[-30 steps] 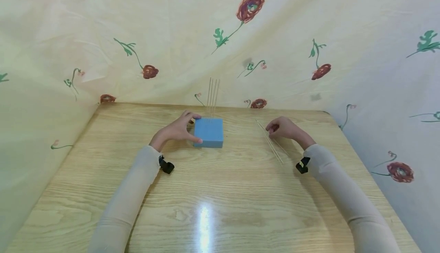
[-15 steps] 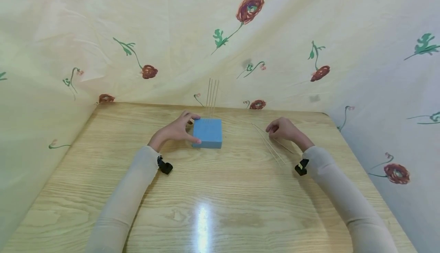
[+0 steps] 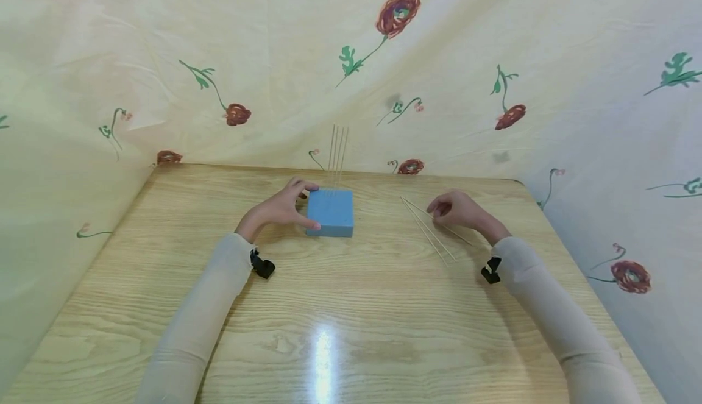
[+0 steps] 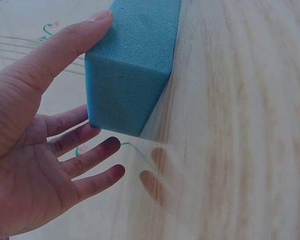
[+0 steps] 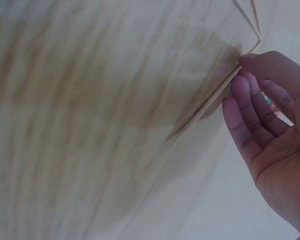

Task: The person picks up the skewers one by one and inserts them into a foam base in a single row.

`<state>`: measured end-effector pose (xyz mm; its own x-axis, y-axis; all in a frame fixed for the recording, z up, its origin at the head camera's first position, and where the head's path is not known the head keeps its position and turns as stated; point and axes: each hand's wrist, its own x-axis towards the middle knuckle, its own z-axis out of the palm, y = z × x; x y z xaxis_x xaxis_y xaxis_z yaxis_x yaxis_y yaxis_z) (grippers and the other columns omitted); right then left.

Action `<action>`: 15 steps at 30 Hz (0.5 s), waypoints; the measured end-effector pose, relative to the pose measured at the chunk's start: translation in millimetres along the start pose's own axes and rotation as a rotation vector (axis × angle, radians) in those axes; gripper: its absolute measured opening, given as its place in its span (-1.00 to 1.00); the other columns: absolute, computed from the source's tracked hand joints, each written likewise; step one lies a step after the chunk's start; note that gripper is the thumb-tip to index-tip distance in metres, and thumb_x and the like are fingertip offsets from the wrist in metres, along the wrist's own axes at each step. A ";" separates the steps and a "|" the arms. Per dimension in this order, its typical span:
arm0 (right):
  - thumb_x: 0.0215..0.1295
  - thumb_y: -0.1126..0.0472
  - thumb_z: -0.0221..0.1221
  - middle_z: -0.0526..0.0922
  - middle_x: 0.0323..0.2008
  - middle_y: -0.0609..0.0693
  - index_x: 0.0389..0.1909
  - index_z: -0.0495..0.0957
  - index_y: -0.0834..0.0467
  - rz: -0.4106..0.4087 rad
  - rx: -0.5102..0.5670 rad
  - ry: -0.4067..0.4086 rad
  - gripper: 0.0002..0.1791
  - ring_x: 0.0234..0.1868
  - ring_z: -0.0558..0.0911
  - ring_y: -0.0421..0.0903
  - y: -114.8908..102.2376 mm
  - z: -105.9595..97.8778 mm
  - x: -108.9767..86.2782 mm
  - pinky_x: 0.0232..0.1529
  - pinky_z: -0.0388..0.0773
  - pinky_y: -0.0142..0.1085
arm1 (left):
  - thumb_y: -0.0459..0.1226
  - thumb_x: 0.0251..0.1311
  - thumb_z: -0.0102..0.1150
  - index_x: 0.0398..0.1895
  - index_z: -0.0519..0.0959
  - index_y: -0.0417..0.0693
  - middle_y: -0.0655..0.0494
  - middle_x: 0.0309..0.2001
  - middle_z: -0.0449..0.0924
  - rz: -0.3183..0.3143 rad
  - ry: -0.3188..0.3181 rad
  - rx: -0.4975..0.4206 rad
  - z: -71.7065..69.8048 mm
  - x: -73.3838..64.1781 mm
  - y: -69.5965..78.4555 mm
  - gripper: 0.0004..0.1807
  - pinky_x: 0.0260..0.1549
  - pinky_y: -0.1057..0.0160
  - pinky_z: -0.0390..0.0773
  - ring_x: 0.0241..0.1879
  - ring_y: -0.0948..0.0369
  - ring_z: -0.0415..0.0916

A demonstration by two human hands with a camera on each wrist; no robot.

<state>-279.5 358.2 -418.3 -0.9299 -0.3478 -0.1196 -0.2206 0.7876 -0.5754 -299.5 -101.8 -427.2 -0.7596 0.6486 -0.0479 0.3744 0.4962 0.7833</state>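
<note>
A blue foam block [image 3: 331, 210] lies flat on the table, with several thin wooden skewers [image 3: 340, 154] standing upright near its back edge. My left hand [image 3: 276, 208] holds the block by its left side, thumb at the front and fingers at the back. In the left wrist view the thumb presses the foam [image 4: 127, 75], while the lower fingers spread loosely below it. To the right, my right hand [image 3: 462, 210] pinches a skewer [image 3: 459, 235] between thumb and fingertips, low over the tabletop. Beside it lie two loose skewers [image 3: 430, 231], their far ends close to the held one's.
The wood-grain table [image 3: 362, 306] ends at a flowered cloth [image 3: 274, 87] hung behind and along both sides. Black wrist mounts [image 3: 263, 265] sit at both cuffs. A bright light reflection shows on the front of the table.
My right hand has shifted slightly right, and the skewer in its fingers has swung outward, away from the two loose ones. Those have spread apart a little. The left hand still holds the block.
</note>
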 end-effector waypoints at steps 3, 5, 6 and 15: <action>0.24 0.46 0.25 0.74 -0.31 0.14 -0.11 0.72 0.31 0.002 -0.007 0.006 -0.79 -0.30 0.65 -0.13 2.1 -0.7 -3.0 -0.28 0.59 -0.40 | -0.10 0.09 0.55 0.55 0.19 -0.07 -0.13 0.47 0.03 0.000 0.002 0.002 0.3 0.3 -0.4 0.00 0.34 -0.18 0.36 0.38 -0.14 0.22; 0.24 0.46 0.24 0.74 -0.32 0.11 -0.13 0.73 0.29 0.006 -0.017 0.015 -0.79 -0.32 0.63 -0.14 3.3 -1.1 -4.2 -0.29 0.57 -0.40 | -0.10 0.09 0.56 0.55 0.19 -0.07 -0.12 0.47 0.03 0.000 0.002 0.002 0.4 0.3 -0.7 0.01 0.34 -0.18 0.36 0.38 -0.14 0.22; 0.23 0.45 0.24 0.74 -0.33 0.11 -0.14 0.73 0.29 0.003 -0.022 0.018 -0.79 -0.33 0.63 -0.14 3.8 -1.2 -4.6 -0.30 0.57 -0.40 | -0.10 0.09 0.56 0.55 0.19 -0.07 -0.12 0.48 0.03 0.000 0.001 0.002 0.4 0.2 -0.8 0.01 0.34 -0.18 0.36 0.38 -0.14 0.22; 0.17 0.47 0.24 0.72 -0.41 0.06 -0.20 0.74 0.28 0.030 -0.053 0.046 -0.79 -0.40 0.56 -0.14 7.0 1.0 -1.0 -0.35 0.51 -0.35 | -0.10 0.11 0.54 0.55 0.19 -0.08 -0.14 0.48 0.02 0.011 0.003 -0.011 -0.2 0.0 -2.7 -0.01 0.33 -0.20 0.35 0.37 -0.15 0.22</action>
<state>-279.7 363.5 -423.0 -0.9486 -0.3007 -0.0986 -0.2061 0.8235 -0.5285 -300.6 -103.2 -429.2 -0.7569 0.6524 -0.0376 0.3769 0.4828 0.7905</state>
